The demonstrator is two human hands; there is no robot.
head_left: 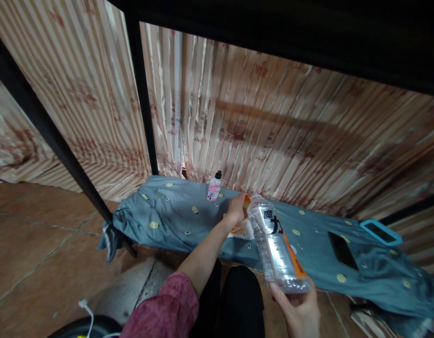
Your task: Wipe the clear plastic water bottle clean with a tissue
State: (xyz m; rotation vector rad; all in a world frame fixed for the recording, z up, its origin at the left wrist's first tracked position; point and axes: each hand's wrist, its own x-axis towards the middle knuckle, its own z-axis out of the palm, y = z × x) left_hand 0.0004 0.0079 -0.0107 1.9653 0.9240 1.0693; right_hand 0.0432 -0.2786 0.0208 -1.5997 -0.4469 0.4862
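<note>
Head view: right hand (pixel 301 305) is gripping the base of a clear plastic bottle (pixel 275 244), fingers curled around the bottom, the bottle tilting up and away toward its cap end. Left hand (pixel 236 209) is reaching to that cap end, fingers closed at the orange cap (pixel 247 201); whether it is pinching or just touching, I cannot tell.

Just beyond the left hand, something white and orange (pixel 242 230) is lying on the bed, partly hidden by the wrist. Further out to the left, a small pink-labelled bottle (pixel 214 188) is standing upright near the curtain. To the right of the right hand, a dark phone (pixel 343 251) is lying flat, and past it a blue-edged device (pixel 380 231) is sitting at the far edge.

Risks, as a judgement: the bottle is being held only at its 2 ends and slanted, so a loosening cap could let any liquid left inside spill onto the bedding or toward the phone; a slipping base grip would be dropping it on the sheet.

Surface: grey-blue sheet (pixel 174 211) with gold dots, rumpled. Room: striped curtain (pixel 273 126), black bed frame (pixel 142 89) overhead, tiled floor (pixel 34 234).
</note>
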